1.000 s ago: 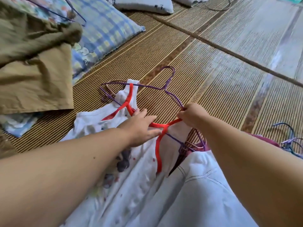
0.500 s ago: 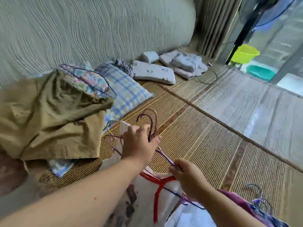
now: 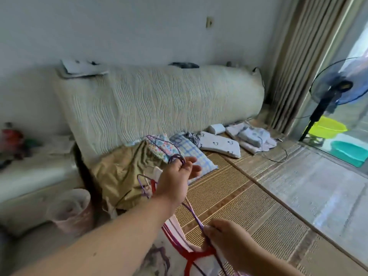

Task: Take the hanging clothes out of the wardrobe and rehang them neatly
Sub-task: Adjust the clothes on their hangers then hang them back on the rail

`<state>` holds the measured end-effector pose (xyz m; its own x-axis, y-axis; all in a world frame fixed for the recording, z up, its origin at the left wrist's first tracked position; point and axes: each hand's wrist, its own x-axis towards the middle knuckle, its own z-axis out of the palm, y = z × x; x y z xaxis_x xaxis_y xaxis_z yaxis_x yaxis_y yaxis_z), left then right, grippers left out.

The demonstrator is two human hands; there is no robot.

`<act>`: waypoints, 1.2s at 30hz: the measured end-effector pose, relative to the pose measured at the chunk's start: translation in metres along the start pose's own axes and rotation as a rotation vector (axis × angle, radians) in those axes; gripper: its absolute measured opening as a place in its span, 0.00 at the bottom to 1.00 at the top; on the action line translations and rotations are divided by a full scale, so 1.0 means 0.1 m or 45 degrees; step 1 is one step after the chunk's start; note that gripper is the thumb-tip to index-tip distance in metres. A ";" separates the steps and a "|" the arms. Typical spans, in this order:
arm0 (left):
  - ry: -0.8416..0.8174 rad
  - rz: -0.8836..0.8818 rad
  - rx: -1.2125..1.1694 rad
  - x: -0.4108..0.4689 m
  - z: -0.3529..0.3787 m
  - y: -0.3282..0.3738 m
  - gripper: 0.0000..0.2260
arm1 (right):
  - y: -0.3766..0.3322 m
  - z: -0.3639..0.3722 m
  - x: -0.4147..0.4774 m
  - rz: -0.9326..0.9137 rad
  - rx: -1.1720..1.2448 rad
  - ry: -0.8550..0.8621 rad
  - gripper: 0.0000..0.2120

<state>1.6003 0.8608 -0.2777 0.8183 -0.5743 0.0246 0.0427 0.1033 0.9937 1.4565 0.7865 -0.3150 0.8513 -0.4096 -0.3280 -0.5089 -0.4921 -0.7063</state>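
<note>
Purple hangers (image 3: 176, 155) held up before khaki garment (image 3: 119, 176), checked pillow (image 3: 191, 152), fan (image 3: 338, 88)

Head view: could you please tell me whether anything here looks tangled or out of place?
Yes. The purple wire hangers and red hanger are bunched together crookedly between the left hand and right hand, and an olive garment lies crumpled on the mat rather than hung.

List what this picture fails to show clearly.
Head view only.
- White shirt: cut off by the bottom edge, partly covered by the left forearm.
- Red hanger: bottom cut off by the edge; right hand covers one end.
- Purple hangers: thin overlapping wires, count unclear; left hand covers their necks.
- Red object at far left: too blurred to identify.
</note>
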 end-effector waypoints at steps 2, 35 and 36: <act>0.098 0.031 -0.029 -0.23 -0.15 0.32 0.12 | -0.24 0.05 -0.18 -0.096 0.024 -0.022 0.08; 1.413 0.061 1.817 -5.51 -1.77 3.62 0.23 | -3.85 0.18 -3.80 -1.512 -0.130 -0.175 0.08; 1.517 0.115 1.805 -5.62 -1.76 3.69 0.19 | -3.94 0.23 -3.88 -1.546 -0.125 -0.198 0.08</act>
<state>1.2569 1.3643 0.0559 0.7384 0.2632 0.6208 0.0433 -0.9373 0.3459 1.3291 1.1572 0.0761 0.7820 0.4475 0.4340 0.6232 -0.5487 -0.5573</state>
